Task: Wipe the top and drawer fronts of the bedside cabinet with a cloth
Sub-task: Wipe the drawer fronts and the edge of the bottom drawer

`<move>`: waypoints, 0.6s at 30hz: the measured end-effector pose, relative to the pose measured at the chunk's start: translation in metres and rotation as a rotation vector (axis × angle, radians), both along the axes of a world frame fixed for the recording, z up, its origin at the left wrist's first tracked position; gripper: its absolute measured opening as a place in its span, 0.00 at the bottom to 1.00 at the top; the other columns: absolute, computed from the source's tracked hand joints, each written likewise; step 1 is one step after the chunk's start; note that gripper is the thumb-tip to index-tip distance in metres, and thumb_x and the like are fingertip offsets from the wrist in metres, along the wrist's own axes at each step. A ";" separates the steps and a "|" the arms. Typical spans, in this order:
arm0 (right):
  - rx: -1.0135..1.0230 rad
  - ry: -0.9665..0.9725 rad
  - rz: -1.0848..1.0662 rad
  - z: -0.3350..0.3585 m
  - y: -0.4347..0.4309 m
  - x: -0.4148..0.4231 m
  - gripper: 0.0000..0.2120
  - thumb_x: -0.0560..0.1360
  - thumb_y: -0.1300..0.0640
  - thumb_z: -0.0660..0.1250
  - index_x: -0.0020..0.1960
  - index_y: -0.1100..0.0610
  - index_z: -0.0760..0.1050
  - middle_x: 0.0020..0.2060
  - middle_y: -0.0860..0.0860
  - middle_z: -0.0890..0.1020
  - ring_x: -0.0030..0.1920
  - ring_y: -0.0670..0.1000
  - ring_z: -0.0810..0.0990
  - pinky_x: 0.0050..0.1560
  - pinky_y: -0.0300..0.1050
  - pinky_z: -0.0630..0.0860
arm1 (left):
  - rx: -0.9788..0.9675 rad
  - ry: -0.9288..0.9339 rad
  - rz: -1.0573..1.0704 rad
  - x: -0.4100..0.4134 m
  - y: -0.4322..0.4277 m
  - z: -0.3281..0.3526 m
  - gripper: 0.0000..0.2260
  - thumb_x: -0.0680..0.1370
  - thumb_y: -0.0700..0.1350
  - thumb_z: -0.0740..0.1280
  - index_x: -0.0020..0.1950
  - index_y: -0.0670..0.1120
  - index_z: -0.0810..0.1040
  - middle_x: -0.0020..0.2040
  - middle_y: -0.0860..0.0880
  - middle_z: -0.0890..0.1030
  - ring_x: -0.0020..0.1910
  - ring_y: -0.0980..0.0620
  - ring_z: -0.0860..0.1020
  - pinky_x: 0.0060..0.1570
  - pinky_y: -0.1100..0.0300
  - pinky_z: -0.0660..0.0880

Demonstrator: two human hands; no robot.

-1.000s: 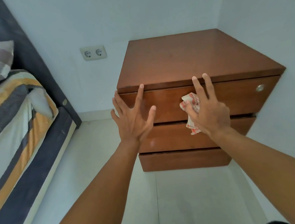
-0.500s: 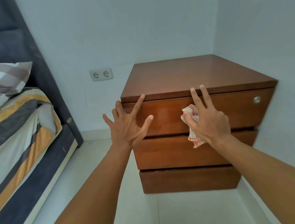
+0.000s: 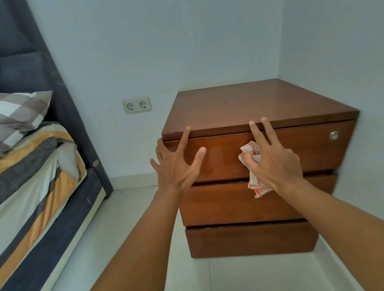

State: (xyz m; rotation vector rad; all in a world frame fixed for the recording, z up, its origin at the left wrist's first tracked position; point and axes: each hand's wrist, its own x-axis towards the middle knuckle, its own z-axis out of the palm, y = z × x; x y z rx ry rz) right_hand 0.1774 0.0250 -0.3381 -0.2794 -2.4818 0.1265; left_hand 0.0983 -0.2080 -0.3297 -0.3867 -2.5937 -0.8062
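Both hands are pressed up against the top drawer front (image 3: 222,159) of the bedside cabinet (image 3: 259,108), arms stretched out straight. The left hand (image 3: 176,167) is empty and spread wide, its forefinger reaching the cabinet's top edge near the left corner, thumb splayed across the wood. The right hand (image 3: 272,162) pins a crumpled white-and-orange checked cloth (image 3: 253,163) flat under its palm against the same drawer front, two fingers pointing up to the top edge; the cloth's tail hangs over the gap onto the middle drawer (image 3: 237,203). All three drawers sit closed, so their contents are hidden. A round metal lock (image 3: 334,135) sits at the top drawer's right end. No writing can be read anywhere. To the left are a double wall socket (image 3: 137,105) and a bed (image 3: 28,176) with striped covers.
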 end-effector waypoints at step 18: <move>0.019 -0.074 0.012 0.006 0.009 0.003 0.37 0.79 0.32 0.52 0.83 0.42 0.45 0.84 0.48 0.47 0.39 0.51 0.82 0.30 0.36 0.68 | -0.336 -0.001 0.082 0.004 -0.018 0.032 0.29 0.77 0.75 0.40 0.78 0.74 0.47 0.70 0.40 0.65 0.74 0.38 0.62 0.71 0.22 0.46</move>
